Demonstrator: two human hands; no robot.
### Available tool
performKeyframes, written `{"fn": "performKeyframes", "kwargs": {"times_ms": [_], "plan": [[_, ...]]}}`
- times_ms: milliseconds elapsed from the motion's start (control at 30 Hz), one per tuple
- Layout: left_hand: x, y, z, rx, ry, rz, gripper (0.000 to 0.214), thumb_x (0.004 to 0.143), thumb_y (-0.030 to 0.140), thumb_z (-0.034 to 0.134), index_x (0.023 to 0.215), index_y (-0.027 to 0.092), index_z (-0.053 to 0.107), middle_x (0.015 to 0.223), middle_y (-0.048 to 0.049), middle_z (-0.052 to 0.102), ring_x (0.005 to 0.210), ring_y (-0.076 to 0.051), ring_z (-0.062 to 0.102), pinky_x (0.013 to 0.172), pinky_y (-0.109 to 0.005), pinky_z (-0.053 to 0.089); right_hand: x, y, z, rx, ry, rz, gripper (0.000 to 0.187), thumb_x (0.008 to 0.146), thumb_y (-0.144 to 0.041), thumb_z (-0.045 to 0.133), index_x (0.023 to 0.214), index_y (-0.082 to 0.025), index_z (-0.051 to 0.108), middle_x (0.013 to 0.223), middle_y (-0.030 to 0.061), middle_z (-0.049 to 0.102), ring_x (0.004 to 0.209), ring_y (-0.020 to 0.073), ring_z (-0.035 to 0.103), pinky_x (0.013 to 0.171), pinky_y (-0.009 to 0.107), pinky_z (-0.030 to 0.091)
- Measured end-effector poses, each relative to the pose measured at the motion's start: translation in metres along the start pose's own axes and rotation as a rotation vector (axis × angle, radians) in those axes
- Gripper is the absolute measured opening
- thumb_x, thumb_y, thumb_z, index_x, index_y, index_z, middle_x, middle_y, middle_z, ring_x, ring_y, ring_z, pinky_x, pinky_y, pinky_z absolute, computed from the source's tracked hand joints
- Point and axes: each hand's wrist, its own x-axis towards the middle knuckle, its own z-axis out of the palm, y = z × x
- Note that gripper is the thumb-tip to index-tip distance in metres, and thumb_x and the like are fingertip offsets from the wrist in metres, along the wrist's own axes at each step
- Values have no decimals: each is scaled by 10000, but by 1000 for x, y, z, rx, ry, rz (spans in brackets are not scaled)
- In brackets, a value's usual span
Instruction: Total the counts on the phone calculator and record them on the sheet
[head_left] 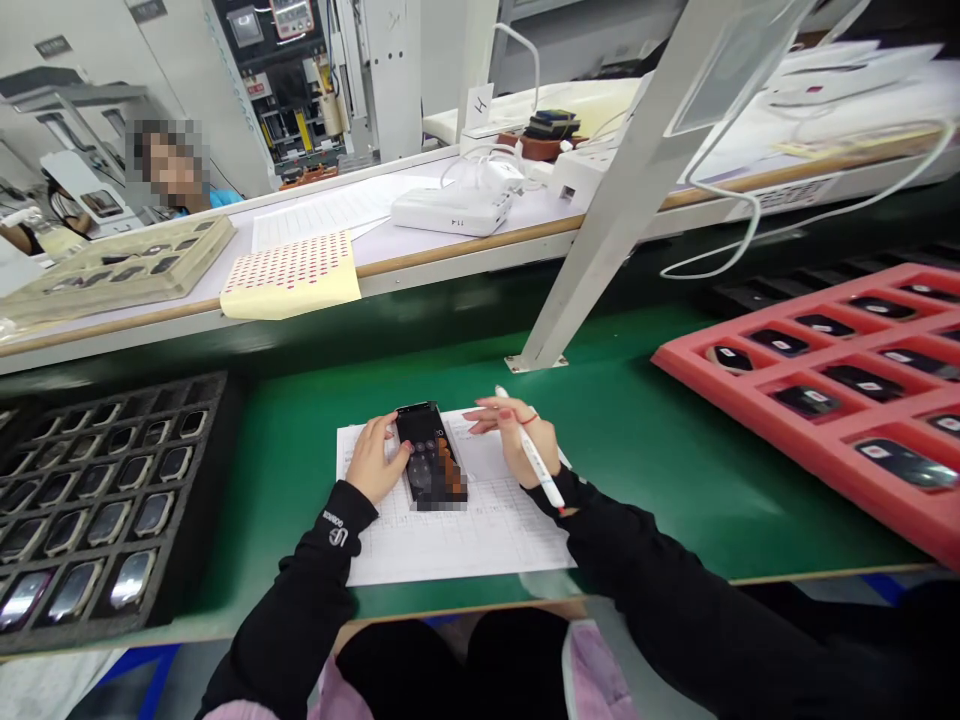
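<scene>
A black phone [430, 453] with a calculator keypad on its screen lies on a printed paper form [457, 530] on the green bench. My left hand [377, 460] grips the phone's left edge, thumb resting on the screen. My right hand [517, 432] holds a white pen [532, 455] with a red tip between its fingers, and its fingertips reach toward the phone's upper right corner.
A black tray [97, 500] of small screened devices sits at the left. A red tray [832, 390] of dark devices is at the right. A slanted white post [622, 190] rises behind the paper. The raised shelf holds a sticker sheet [289, 275], a white box [450, 210], cables, a beige tray. Another person sits beyond.
</scene>
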Motion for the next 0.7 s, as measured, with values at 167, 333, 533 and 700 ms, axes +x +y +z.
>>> {"fn": "performKeyframes", "kwargs": {"times_ms": [167, 333, 533, 700], "plan": [[0, 1, 0, -7, 3, -11, 427, 853, 249, 538, 1265, 196, 438, 1170, -88, 523, 950, -182, 548, 937, -405, 437, -14, 2, 6, -132, -131, -80, 252, 928, -384, 453, 914, -197, 620, 798, 54, 740, 739, 174, 713, 717, 303, 577], [0, 1, 0, -21, 2, -10, 413, 861, 232, 522, 1265, 214, 441, 1170, -80, 528, 942, -181, 550, 915, -397, 453, -22, -7, 9, -197, -199, -216, 165, 901, -230, 461, 972, -207, 608, 915, 61, 735, 878, 182, 696, 802, 325, 562], [-1, -1, -1, -45, -15, 3, 450, 853, 246, 543, 1286, 220, 422, 1158, -78, 528, 939, -174, 549, 928, -389, 448, -30, -4, 15, -124, -367, -603, 239, 847, -102, 466, 1015, -228, 581, 934, 47, 729, 920, 178, 674, 905, 383, 534], [-1, -3, -2, -61, -26, 16, 442, 864, 249, 527, 1293, 233, 418, 1165, -75, 525, 932, -168, 556, 903, -379, 466, -29, -7, 15, -184, -447, -715, 232, 815, -111, 498, 1000, -235, 562, 936, 35, 731, 925, 170, 667, 978, 424, 485]]}}
